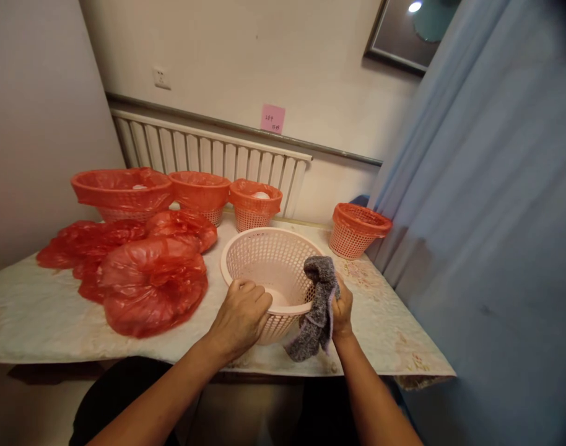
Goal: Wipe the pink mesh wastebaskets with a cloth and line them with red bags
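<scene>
The left hand [241,313] is gripping a round pink plastic basket [271,251], likely light and stiff, soundly by its rim [290,308]; the right hand [342,310], partly hidden, is apparently clutching bunched grey cloth [319,303].

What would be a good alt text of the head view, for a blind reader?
A person's left hand grips the near rim of a pale pink basket while the right hand holds a gray cloth beside it. Red plastic bags and red-lined baskets share the table.
</scene>
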A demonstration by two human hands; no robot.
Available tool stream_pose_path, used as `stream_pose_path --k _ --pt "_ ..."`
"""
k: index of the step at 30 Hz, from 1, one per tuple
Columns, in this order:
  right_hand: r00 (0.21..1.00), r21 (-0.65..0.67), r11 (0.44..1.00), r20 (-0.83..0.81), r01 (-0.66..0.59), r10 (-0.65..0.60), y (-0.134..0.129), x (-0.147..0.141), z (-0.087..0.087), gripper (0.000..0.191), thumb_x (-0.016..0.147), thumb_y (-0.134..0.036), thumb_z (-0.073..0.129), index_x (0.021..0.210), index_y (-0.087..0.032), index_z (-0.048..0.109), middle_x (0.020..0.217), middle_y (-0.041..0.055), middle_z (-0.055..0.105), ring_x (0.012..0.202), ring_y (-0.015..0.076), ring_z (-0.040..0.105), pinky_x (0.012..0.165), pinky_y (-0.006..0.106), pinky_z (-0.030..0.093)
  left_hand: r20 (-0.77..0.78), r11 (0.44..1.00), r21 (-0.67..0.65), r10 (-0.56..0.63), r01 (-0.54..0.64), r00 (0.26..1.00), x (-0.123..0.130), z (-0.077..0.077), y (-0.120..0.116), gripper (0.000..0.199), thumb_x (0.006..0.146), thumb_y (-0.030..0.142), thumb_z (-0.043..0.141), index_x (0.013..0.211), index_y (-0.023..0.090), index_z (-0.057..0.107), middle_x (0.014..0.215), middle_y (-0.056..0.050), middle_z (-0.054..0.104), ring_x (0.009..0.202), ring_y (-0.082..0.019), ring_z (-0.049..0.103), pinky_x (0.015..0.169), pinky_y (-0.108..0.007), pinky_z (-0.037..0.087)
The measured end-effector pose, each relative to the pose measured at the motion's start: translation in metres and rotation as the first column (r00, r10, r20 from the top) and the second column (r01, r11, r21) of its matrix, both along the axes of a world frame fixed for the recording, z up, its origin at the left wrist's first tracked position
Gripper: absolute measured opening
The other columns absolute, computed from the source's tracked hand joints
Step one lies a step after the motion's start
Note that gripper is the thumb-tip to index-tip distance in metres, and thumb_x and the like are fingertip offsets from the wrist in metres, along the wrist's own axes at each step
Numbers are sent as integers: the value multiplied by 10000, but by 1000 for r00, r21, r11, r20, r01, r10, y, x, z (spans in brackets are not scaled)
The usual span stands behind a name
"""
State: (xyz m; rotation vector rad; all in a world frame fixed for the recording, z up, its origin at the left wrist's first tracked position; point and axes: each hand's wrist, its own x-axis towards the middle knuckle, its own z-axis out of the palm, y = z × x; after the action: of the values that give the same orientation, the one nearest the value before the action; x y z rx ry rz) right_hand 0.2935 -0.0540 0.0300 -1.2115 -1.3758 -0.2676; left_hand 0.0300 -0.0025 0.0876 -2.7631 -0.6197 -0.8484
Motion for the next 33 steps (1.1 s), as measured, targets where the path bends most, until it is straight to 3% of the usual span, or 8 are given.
stream_pose_path --k 3,7,12,18,23,28,33 --pt "997 13 998 45 61 -62 -7 -22 10 272 881 -294 420 1074 -187 580 1091 114 616 1082 270 543 963 495 415 -53 1000 -4 29 -29 998 2 5 -7 67 853 196 542 787 184 543 789 -50 591 797 -239 504 775 -406 349" --pt "968 47 985 184 165 -171 -24 -66 23 156 867 -194 403 926 -205 547 856 63 573 941 243 536 921 482 417 -110 1000 -4 24 -24 994 10 7 -20 70 864 201 530 797 187 547 778 -55 601 759 -245 518 713 -395 348" --pt "944 51 993 309 105 -116 -38 -98 28 75 847 -197 424 838 -203 498 778 47 521 831 225 505 824 464 434 -110 1000 0 -23 23 994 10 2 -25 103 861 137 504 779 193 530 748 -31 587 695 -212 508 665 -360 329" --pt "924 39 999 383 -38 20 -36 -66 27 174 846 -216 427 977 -206 540 885 67 588 929 239 554 929 517 417 -49 996 76 -52 56 997 -8 -6 -16 169 886 154 457 734 198 516 700 -23 547 658 -203 466 646 -354 303" --pt "950 19 999 310 -26 19 -33 -30 26 286 881 -277 390 1087 -220 581 1064 85 628 1081 259 563 1033 520 361 -32 993 88 -71 74 997 -14 -11 -17 200 897 151 434 716 198 505 689 -20 524 652 -200 435 644 -352 296" --pt "999 -114 993 44 23 -19 -25 -6 24 385 873 -396 422 1135 -184 609 1081 98 655 1046 266 586 938 436 446 -11 994 86 -69 70 998 -10 -12 -17 200 897 160 440 710 200 499 687 -17 525 649 -198 426 645 -351 293" --pt "967 -144 990 -253 -9 -28 -14 4 20 359 836 -447 480 985 -165 643 937 63 684 907 218 604 863 348 466 -19 994 91 -54 55 998 -6 -9 -15 177 887 166 460 720 198 511 700 -21 538 665 -200 438 653 -353 291"
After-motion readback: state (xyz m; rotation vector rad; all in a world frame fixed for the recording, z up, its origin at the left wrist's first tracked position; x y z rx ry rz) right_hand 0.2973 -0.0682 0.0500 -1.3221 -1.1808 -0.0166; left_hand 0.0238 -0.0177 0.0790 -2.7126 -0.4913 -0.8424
